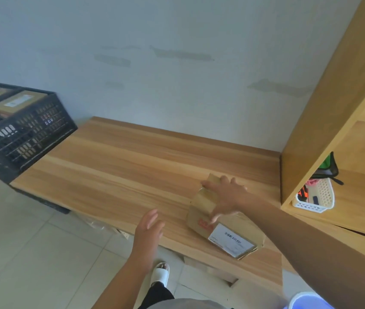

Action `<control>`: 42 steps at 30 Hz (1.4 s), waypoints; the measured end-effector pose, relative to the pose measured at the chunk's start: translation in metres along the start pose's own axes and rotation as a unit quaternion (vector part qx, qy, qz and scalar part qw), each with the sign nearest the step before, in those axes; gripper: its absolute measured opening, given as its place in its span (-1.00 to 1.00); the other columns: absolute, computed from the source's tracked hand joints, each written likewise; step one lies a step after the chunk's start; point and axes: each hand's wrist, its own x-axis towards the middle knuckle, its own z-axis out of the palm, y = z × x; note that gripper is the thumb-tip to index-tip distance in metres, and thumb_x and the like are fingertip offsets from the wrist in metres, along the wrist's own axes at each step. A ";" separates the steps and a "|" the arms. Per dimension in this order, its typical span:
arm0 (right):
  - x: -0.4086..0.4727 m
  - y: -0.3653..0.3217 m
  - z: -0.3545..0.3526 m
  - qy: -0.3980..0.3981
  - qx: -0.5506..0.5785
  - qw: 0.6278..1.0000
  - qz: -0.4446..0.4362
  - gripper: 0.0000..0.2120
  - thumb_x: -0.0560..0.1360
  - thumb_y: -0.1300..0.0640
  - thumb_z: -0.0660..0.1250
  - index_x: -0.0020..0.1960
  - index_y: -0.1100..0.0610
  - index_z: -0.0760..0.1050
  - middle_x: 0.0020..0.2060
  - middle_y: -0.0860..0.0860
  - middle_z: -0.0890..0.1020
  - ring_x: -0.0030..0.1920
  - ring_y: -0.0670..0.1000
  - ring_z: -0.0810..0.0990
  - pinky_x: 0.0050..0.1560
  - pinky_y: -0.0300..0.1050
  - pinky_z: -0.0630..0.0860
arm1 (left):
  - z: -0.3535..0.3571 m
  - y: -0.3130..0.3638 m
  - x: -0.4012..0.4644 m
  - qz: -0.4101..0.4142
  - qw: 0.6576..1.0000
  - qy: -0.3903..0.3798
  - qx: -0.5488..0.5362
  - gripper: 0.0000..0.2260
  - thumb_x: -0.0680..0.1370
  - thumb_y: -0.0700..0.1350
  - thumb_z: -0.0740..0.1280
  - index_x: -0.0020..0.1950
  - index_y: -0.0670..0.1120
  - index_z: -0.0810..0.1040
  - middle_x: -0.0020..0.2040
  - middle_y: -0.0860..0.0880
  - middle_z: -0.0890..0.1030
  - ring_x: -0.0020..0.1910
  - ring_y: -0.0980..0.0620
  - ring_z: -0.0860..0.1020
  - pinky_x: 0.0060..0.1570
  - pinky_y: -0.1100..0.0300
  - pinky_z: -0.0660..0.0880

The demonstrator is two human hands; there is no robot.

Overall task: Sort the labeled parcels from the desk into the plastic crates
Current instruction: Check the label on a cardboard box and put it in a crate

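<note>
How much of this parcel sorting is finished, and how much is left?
Done: at least two labelled boxes already sit in the black crate at the desk's left end. In hand: the right hand lies spread on the one brown parcel left on the desk, not yet lifted; the left hand hovers open beside it. Left: carrying that parcel to a crate. No other parcels show on the desk.

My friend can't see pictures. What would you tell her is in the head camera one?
A person's right hand lies spread flat on a brown labeled parcel on a wooden desk, while the open left hand hovers near the desk's front edge. A black plastic crate at the far left already holds parcels.
</note>
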 end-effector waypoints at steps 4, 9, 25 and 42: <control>-0.026 0.029 -0.019 0.171 0.277 0.945 0.020 0.11 0.26 -0.20 0.64 0.58 -0.33 0.00 0.51 0.10 0.22 0.47 0.24 0.21 0.38 0.26 0.37 | 0.002 0.017 0.003 0.005 0.999 -0.016 -0.031 -0.62 0.63 -0.27 0.33 0.39 0.06 0.45 0.46 -0.05 0.47 0.40 -0.03 0.49 0.40 0.08 0.41; -0.073 0.030 -0.020 0.335 0.723 0.604 -0.019 -0.01 0.30 0.03 0.66 0.53 -0.24 0.14 0.28 -0.07 0.56 0.19 -0.07 0.66 0.24 0.16 0.59 | 0.023 0.054 -0.005 0.023 0.991 -0.103 -0.087 -0.37 0.47 0.10 0.48 0.51 0.15 0.35 0.45 0.01 0.45 0.40 -0.01 0.47 0.45 -0.04 0.39; -0.109 -0.031 0.036 0.313 0.867 0.387 -0.011 0.05 0.14 -0.16 0.55 0.53 -0.32 0.12 0.24 -0.01 0.63 0.27 0.15 0.65 0.31 0.30 0.54 | 0.037 0.096 -0.039 0.138 0.949 -0.265 -0.099 -0.08 0.30 0.19 0.60 0.58 0.23 0.24 0.48 0.04 0.52 0.48 -0.08 0.48 0.38 -0.38 0.40; -0.146 0.030 -0.005 0.253 0.714 0.644 -0.107 -0.52 0.49 -0.05 0.35 0.41 -0.06 0.56 0.25 -0.02 0.69 0.27 0.06 0.65 0.25 0.15 0.52 | -0.033 0.118 -0.033 0.198 0.945 -0.259 -0.007 -0.14 0.33 -0.07 0.48 0.62 0.09 0.26 0.53 -0.07 0.46 0.44 -0.16 0.51 0.32 -0.22 0.51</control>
